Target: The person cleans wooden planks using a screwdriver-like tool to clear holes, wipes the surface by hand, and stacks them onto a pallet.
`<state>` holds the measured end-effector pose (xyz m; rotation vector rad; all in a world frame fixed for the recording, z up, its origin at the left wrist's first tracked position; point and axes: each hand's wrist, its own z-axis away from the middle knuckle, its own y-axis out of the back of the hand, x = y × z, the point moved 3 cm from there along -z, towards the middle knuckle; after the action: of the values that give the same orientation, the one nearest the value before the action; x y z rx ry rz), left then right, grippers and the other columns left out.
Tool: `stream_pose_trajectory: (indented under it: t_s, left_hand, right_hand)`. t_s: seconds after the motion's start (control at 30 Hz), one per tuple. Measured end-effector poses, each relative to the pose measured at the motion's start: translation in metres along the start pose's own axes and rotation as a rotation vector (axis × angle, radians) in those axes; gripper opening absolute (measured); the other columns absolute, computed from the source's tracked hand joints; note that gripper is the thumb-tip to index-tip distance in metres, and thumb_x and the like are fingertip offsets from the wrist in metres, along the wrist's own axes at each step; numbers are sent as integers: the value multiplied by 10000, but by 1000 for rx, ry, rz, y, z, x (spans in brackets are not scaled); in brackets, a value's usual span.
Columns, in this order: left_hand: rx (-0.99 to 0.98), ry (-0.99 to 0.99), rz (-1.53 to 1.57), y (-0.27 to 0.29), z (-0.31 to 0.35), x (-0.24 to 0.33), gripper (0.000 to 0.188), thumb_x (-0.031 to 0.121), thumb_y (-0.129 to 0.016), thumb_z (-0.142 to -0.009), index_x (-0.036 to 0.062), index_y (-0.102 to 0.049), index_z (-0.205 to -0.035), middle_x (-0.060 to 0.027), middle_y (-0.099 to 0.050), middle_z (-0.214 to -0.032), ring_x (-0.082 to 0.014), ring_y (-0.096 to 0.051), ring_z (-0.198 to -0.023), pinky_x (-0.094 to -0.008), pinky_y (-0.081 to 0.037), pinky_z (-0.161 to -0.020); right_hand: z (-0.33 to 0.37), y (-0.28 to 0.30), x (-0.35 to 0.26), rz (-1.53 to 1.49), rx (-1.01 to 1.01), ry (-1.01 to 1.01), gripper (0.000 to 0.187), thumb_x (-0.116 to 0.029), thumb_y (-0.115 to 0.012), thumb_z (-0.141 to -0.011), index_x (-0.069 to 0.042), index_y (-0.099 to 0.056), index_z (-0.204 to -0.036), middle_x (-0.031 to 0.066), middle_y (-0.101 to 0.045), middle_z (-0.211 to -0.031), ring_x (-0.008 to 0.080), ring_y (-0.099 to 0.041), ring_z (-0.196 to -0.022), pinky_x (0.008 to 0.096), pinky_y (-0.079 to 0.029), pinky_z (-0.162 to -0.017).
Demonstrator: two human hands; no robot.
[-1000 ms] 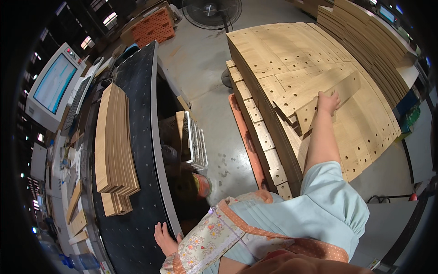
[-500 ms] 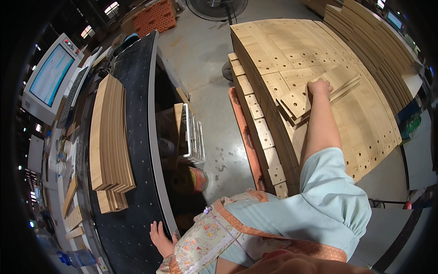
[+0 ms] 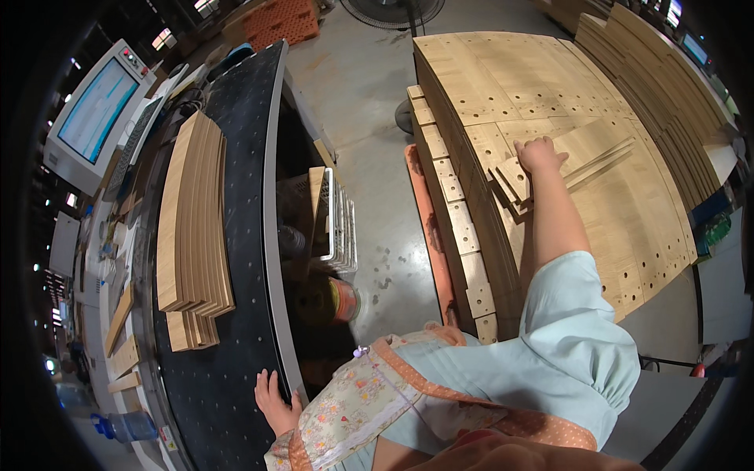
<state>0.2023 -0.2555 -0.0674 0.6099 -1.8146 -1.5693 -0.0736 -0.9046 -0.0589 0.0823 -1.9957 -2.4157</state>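
Observation:
My left hand (image 3: 276,402) lies with its fingers apart on the near edge of the black dotted worktable (image 3: 236,385). On the right, my right hand (image 3: 540,155) rests on a few loose wooden boards (image 3: 585,145) with drilled holes, its fingers loosely spread over the top one. These boards lie slanted across a large stack of drilled wooden panels (image 3: 503,71). Away from both hands, on the worktable, stands a neat row of long wooden strips (image 3: 188,228), with shorter pieces (image 3: 191,331) at its near end.
An orange pallet (image 3: 428,228) shows under the panel stack. Between table and stack are a white plastic basket (image 3: 339,224) and a round tin (image 3: 344,301). A monitor (image 3: 98,110) and a water bottle (image 3: 129,426) stand left. A fan (image 3: 393,9) is at the far end.
My right hand has loosened from a closed grip to spread fingers on the boards. My left hand stays on the table edge. The whole view has shifted slightly.

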Motion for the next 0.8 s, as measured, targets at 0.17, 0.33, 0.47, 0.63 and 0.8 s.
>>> stream_pose_trajectory:
  t_s: [0.17,0.33,0.47,0.63,0.8]
  left_hand:
    - [34,-7,21,9,2,11,589,86,-669,-705,48,-483,-1263,-161,-407,-1383,-348,-338,-1313,-480,-223,-1102]
    - [95,-19,60,11,4,9,559,129,-671,-708,72,-509,-1239,-146,-438,-1359,-336,-361,-1301,-488,-234,-1093]
    - [98,12,72,13,4,12,565,170,-683,-711,86,-507,-1241,-131,-431,-1347,-308,-353,-1306,-490,-237,-1089]
    - [138,-24,182,13,6,8,542,208,-697,-712,109,-534,-1220,-114,-446,-1336,-295,-352,-1311,-498,-237,-1088]
    - [76,-34,679,4,11,-31,499,111,-684,-775,111,-527,-1248,-79,-537,-1280,-254,-444,-1266,-434,-242,-1101]
  right_hand:
    - [-3,-6,0,-5,26,-84,552,-513,-367,-919,-138,-550,-1281,48,-446,-1396,197,-314,-1344,661,-199,-1044]
    - [-17,-16,18,11,29,-22,519,-511,-389,-900,-167,-579,-1239,93,-481,-1354,264,-416,-1271,649,-257,-1018]
    - [-17,-24,-8,180,235,73,439,-466,-449,-907,-162,-612,-1178,85,-521,-1267,275,-461,-1206,670,-278,-978]
    - [28,-58,-135,-135,396,932,376,-445,-583,-847,-123,-670,-1021,90,-617,-1090,307,-538,-1082,476,-423,-925]
    - [240,-49,-277,-395,458,1510,264,-253,-721,-744,-67,-662,-922,103,-626,-988,308,-591,-943,404,-475,-816]
